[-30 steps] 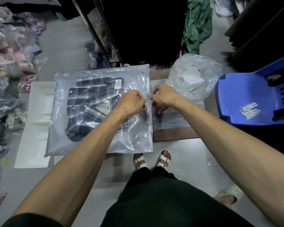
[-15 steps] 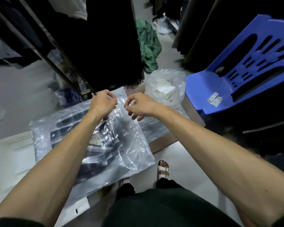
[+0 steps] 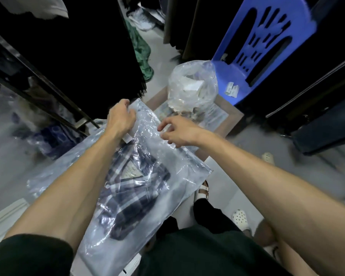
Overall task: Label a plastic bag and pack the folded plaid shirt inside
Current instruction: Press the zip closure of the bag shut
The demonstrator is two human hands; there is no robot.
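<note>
A clear plastic bag point(image 3: 167, 156) lies tilted across the middle of the view, lifted at its far end. Inside it is the folded plaid shirt point(image 3: 131, 188), dark blue and white, with a tag at its collar. A white label point(image 3: 127, 138) shows near the bag's top edge. My left hand point(image 3: 121, 118) grips the bag's far corner, fingers closed on the plastic. My right hand point(image 3: 177, 131) hovers over the bag's right edge with its fingers apart and curled, holding nothing.
A clear sack of white paper scraps point(image 3: 193, 86) sits on a low brown board point(image 3: 230, 118). A blue plastic chair point(image 3: 267, 36) stands at the right with labels point(image 3: 232, 90) on its seat. Dark hanging clothes and a rack point(image 3: 48, 86) are at left.
The bag has been lifted and swung toward me, its far end raised. My right hand has let go of the bag's edge and opened. The view has turned right.
</note>
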